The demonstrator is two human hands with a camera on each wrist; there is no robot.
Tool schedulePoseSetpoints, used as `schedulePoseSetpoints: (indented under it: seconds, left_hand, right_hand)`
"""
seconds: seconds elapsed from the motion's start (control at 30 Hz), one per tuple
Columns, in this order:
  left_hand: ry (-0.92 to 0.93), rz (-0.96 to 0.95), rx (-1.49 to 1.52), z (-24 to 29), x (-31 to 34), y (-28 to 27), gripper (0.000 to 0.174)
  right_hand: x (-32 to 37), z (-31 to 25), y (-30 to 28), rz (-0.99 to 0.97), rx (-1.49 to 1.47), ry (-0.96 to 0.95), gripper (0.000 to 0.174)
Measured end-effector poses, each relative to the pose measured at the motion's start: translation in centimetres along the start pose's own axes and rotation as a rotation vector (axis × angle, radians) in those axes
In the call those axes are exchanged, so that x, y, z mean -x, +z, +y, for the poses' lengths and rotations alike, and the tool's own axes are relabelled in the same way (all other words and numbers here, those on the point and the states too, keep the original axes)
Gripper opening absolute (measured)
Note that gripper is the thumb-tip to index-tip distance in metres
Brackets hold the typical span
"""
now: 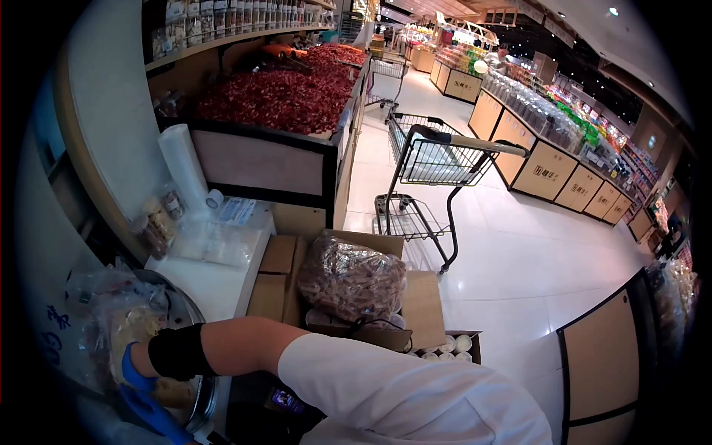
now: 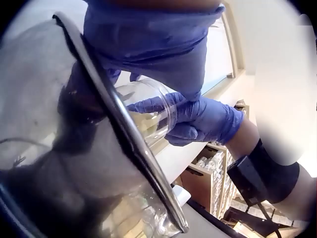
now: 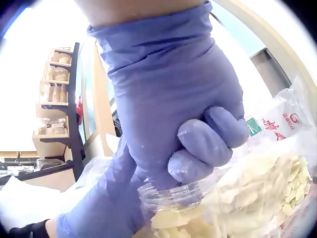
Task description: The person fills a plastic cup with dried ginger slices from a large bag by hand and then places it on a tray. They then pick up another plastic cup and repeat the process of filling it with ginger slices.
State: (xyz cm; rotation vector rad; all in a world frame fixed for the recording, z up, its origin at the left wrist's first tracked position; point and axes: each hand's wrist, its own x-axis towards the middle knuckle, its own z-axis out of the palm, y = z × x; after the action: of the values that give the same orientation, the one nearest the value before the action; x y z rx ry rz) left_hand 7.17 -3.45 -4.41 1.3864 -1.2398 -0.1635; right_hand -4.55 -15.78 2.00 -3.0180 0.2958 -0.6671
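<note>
My left hand [image 3: 109,198], in a blue glove, grips a clear plastic jar [image 3: 173,196] from the side; part of its grip is hidden. Pale thin slices [image 3: 173,218] lie inside the jar. My right hand [image 2: 210,119], also gloved, has its index finger extended into the jar's mouth, while its other fingers curl outside the rim. Right beside the jar, a clear bag [image 3: 292,124] with red print holds more pale slices. A shiny metal basin [image 2: 126,129] stands under the hands, its rim crossing the left wrist view. Small pale crumbs speckle the right glove.
On the white counter [image 1: 215,278] stand filled jars [image 1: 156,219] and a plastic roll [image 1: 183,167]. Cardboard boxes [image 1: 274,278] and a large wrapped bag [image 1: 352,278] sit beside it. Beyond are a bin of red goods [image 1: 274,96] and a shopping cart [image 1: 445,159].
</note>
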Motion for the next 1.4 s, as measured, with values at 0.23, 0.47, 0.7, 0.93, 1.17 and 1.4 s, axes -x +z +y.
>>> schedulePoseSetpoints:
  seconds: [0.23, 0.47, 0.7, 0.93, 1.17, 1.4]
  left_hand:
    - [0.064, -0.315, -0.135, -1.6, 1.9, 0.8, 0.091]
    - [-0.022, -0.403, 0.078, 7.4, 1.4, 1.2, 0.084]
    - [-0.133, -0.455, 0.24, 9.1, 1.2, 0.4, 0.079]
    - [-0.197, -0.48, 0.34, 8.7, 1.2, 0.5, 0.076]
    - [-0.202, -0.492, 0.321, 8.2, 1.2, 0.2, 0.079]
    - [-0.283, -0.635, 0.371, 6.7, 0.9, -0.4, 0.087]
  right_hand:
    - [3.6, 1.5, 0.3, 0.066, -0.012, 0.089, 0.038]
    - [4.6, 0.1, -10.1, -0.432, -0.159, 0.087, 0.027]
    - [5.7, -2.3, -12.2, -0.462, -0.321, 0.095, 0.022]
    - [4.8, -2.8, -11.1, -0.507, -0.435, 0.038, 0.023]
    - [3.8, -2.6, -13.4, -0.375, -0.234, 0.028, 0.018]
    - [2.8, -4.9, -12.8, -0.491, 0.028, -0.129, 0.01]
